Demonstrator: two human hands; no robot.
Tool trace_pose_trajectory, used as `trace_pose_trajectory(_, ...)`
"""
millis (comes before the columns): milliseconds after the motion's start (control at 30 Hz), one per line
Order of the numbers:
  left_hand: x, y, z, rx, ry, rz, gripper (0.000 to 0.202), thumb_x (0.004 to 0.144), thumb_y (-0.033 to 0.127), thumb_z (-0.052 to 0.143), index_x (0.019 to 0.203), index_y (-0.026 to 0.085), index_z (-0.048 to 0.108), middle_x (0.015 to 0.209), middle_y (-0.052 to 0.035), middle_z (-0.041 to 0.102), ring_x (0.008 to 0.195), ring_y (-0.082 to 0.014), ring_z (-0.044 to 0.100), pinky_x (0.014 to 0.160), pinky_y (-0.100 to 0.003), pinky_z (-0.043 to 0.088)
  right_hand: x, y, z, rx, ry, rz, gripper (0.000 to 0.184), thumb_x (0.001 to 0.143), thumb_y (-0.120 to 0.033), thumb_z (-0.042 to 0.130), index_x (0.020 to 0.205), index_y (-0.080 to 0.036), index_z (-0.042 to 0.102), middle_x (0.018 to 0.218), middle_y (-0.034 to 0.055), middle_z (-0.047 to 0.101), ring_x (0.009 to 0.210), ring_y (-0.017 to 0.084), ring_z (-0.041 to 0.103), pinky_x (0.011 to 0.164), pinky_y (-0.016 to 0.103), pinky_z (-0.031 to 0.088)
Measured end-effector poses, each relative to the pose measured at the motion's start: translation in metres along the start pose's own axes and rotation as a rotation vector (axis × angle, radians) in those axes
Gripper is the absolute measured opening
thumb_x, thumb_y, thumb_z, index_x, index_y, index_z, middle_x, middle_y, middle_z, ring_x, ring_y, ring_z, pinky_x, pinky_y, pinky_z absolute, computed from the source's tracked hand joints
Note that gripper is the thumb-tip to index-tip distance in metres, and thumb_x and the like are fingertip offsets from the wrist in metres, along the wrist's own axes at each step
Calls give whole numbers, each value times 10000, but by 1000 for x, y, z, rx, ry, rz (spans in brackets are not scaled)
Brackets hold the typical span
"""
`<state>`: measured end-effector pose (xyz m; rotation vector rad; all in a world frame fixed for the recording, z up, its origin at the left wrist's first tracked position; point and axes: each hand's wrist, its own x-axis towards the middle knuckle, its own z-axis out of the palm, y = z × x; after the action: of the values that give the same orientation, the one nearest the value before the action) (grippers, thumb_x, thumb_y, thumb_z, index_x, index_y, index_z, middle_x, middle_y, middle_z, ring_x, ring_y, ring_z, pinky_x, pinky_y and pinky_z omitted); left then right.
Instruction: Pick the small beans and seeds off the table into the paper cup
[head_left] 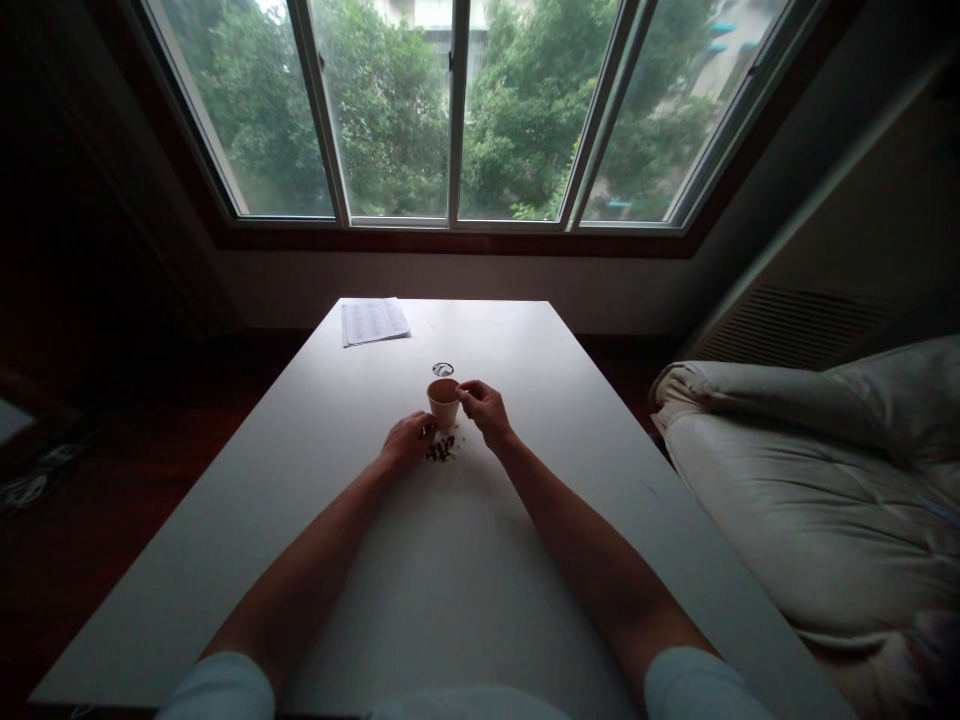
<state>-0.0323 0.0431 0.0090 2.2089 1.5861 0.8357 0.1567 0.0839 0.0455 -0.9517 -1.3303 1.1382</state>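
A brown paper cup point(444, 403) stands upright near the middle of the white table, its mouth towards me. My right hand point(486, 410) is closed in a pinch at the cup's right rim, thumb and fingertips against the edge. Beside the cup's lower left side lies my left hand point(409, 438), fingers extended towards its base, loosely apart. Just in front of the cup is a small loose pile of dark and pale bean-like pieces point(440, 449), with the left fingertips close to it. Whether the left fingers touch any piece is too small to tell.
Behind the cup lies a small round, dark-rimmed object point(443, 369). Printed papers point(373, 322) rest at the far left corner of the white table point(480, 560). A padded, pale-covered seat or bed point(810, 500) stands along the right side. A window point(457, 110) is beyond the table.
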Motion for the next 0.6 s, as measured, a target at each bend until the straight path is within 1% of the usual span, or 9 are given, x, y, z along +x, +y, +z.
trace_pose_trajectory(233,0,-1,1,3,3,-7,181,892,251,548,974,233,708,943,-38,693,785,-149,605,702,-264,437,3,3,-7,-14,46,-21,379,759,-505,678,912,-158,665,606,-28,539,524,97,440,473,227,350)
trace_pose_trajectory(433,0,1,-1,8,-8,-20,195,888,240,555,994,233,717,952,-44,704,808,-157,619,732,-267,450,6,0,-16,-55,68,-32,339,763,-476,668,883,-160,655,578,-36,524,514,97,443,471,225,353)
trace_pose_trajectory(533,-1,1,-2,5,-5,-3,187,897,253,554,993,229,712,955,-44,703,810,-158,624,728,-263,447,6,-1,-23,-91,0,-41,317,768,-467,659,860,-165,644,576,-41,524,512,94,439,481,225,364)
trace_pose_trajectory(600,0,1,-2,1,-1,2,176,900,262,558,979,228,712,953,-43,702,808,-156,625,729,-260,446,5,-1,-27,-115,-112,-31,298,769,-452,658,853,-166,641,586,-40,529,524,96,449,491,224,370)
